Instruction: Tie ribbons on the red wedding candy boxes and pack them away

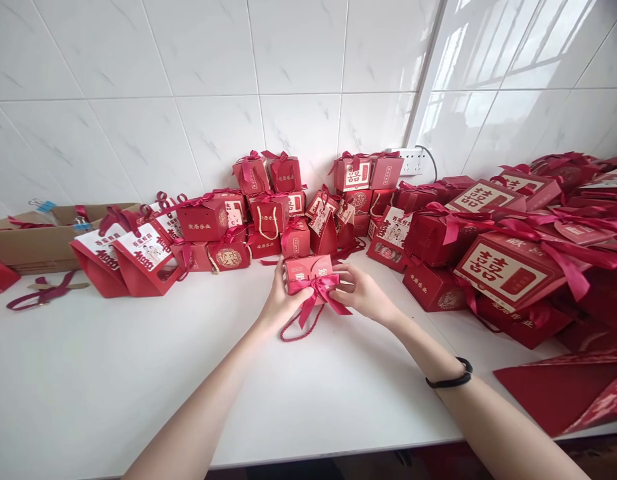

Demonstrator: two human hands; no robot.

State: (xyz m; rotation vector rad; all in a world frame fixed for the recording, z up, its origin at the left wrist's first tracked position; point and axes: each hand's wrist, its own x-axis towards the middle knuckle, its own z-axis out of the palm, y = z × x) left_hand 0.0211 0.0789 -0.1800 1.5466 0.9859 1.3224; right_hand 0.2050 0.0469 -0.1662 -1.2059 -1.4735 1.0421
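A small red gift box [308, 267] with a pink-red ribbon bow [319, 287] on its front is held between both hands above the white table. My left hand [284, 293] grips its left side, the thumb lying by the bow. On the right side, my right hand [358, 290] has its fingers curled against the box and the ribbon. A dark red twisted cord loop [302, 330] hangs below the box onto the tabletop.
Stacked red boxes [203, 223] line the tiled wall behind. A large pile of boxes [508, 267] fills the right side. At the left are a cardboard box [33, 250] and a loose ribbon [43, 293]. The white table's [338, 433] front edge is near.
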